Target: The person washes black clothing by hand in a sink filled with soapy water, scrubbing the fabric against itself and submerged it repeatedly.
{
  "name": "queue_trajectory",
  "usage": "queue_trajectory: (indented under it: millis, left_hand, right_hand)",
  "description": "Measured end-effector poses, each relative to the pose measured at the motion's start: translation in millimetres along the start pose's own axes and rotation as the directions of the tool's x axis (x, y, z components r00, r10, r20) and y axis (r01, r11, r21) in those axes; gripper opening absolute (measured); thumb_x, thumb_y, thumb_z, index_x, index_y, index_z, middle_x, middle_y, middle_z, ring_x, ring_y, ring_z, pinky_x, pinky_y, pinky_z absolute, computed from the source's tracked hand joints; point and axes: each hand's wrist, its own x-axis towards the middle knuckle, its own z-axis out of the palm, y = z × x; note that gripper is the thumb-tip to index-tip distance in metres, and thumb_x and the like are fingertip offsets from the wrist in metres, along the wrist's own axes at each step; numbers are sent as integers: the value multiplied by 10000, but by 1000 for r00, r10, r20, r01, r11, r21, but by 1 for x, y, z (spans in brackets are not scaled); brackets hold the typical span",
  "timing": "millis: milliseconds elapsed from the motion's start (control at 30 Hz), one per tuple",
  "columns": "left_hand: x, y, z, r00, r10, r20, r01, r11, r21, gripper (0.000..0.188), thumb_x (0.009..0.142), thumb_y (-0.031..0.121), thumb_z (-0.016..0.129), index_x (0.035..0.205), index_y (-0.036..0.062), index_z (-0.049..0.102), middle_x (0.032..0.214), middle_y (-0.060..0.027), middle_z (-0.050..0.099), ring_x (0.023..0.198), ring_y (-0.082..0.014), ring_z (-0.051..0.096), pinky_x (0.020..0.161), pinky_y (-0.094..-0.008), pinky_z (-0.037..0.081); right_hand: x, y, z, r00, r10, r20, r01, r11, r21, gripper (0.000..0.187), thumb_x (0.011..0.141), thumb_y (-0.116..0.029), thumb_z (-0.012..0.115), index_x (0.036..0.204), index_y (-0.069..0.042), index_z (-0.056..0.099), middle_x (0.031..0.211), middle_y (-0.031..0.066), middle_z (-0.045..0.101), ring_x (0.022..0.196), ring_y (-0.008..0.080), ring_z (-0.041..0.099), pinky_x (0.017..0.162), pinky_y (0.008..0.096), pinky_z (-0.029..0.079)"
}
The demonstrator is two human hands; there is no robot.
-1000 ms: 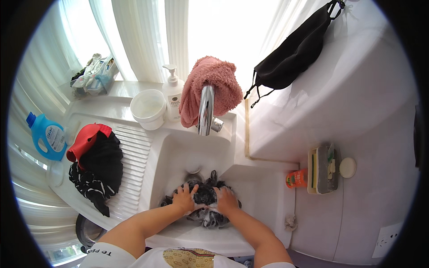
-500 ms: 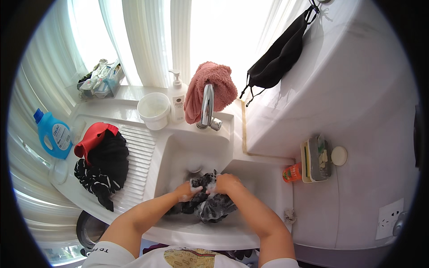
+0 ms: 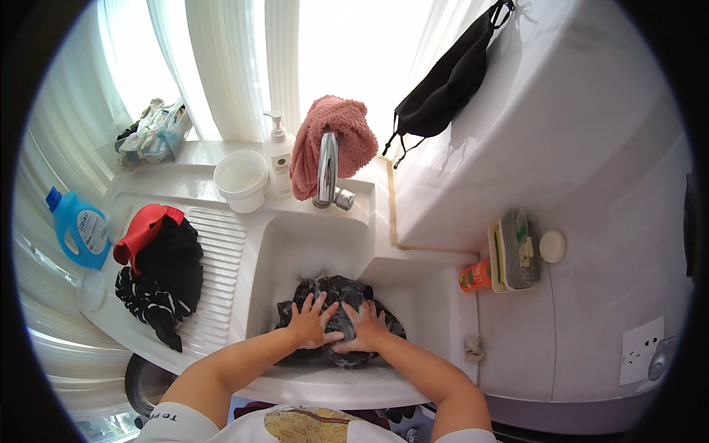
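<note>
In the sink basin [image 3: 314, 247] lies a dark, wet garment [image 3: 341, 289] streaked with white suds, bunched in folds toward the basin's near side. My left hand [image 3: 312, 323] rests on it with spread fingers, palm down. Close beside it, my right hand [image 3: 363, 329] is likewise flat on the cloth, fingers apart. Both hands carry some foam and neither grips anything. The garment's underside and the drain below it are hidden.
Black clothes [image 3: 173, 258] and a red piece [image 3: 140, 232] lie on the ribbed washboard at left, near a blue detergent bottle [image 3: 83, 230]. Behind the basin stand a white tub [image 3: 241, 181], a pump bottle [image 3: 280, 162] and a faucet [image 3: 328, 173] draped with a pink towel [image 3: 347, 125].
My fingers were closed on the bunched garment; they have let go and now lie spread on top of it. The garment sits wider across the basin. The view has shifted slightly.
</note>
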Motion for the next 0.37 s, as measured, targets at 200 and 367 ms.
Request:
queue_trajectory:
  millis: [200,367]
  left_hand:
    - [52,-16,48,997,1,-80,18,973,230,509,823,349,567,1305,220,468,1461,-133,276,1337,-387,242,936,-696,265]
    - [86,-33,60,986,34,-163,10,964,264,387,812,299,569,1185,199,540,1410,-142,352,1288,-389,322,891,-664,330]
  right_hand:
    - [65,37,74,973,-94,-209,33,960,-278,595,869,-377,519,1393,-144,363,1350,231,347,1247,404,336,1020,569,256]
    - [80,48,78,969,-52,-241,28,994,-103,470,906,-245,437,1367,-153,424,1354,201,360,1253,376,345,1062,493,230]
